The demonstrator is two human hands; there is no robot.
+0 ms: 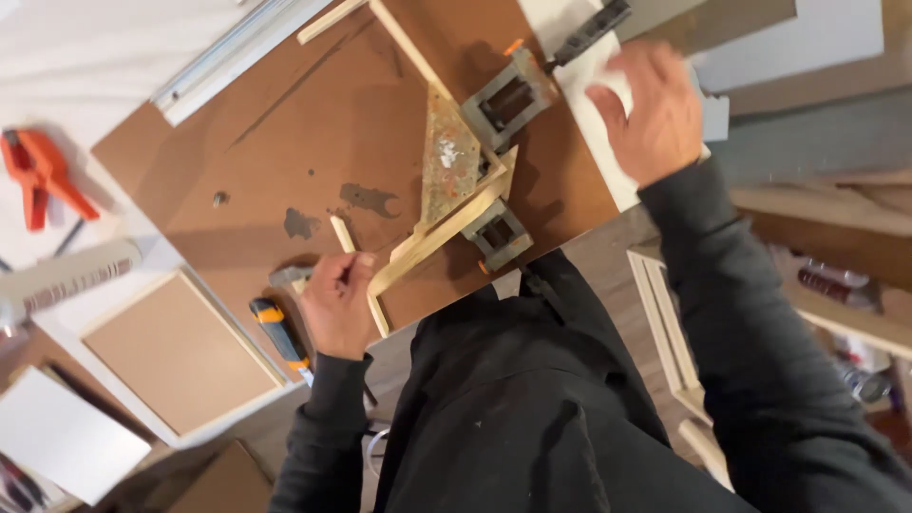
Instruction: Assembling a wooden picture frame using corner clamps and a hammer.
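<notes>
Head view, looking down on a brown board (285,142) laid as a work surface. Left hand (339,302) at the board's near edge, fingers curled and pinched on a short wood strip (344,237) that angles up across the board. Right hand (646,104) at the far right, fingers bent and resting on a white panel (589,142); whether gripping or only pressing, impossible to tell. Between the hands, a mitred frame corner (446,228) of pale wood, held in two grey corner clamps (499,233), with a paint-spattered triangular plate (448,157) lying beside it. Grey hammer head (288,276) and orange-and-black knife (280,332) just beside the left hand. Orange spring clamp (43,171) well apart at the left edge, near a caulk tube (66,275); framed brown panel (176,351) below.
</notes>
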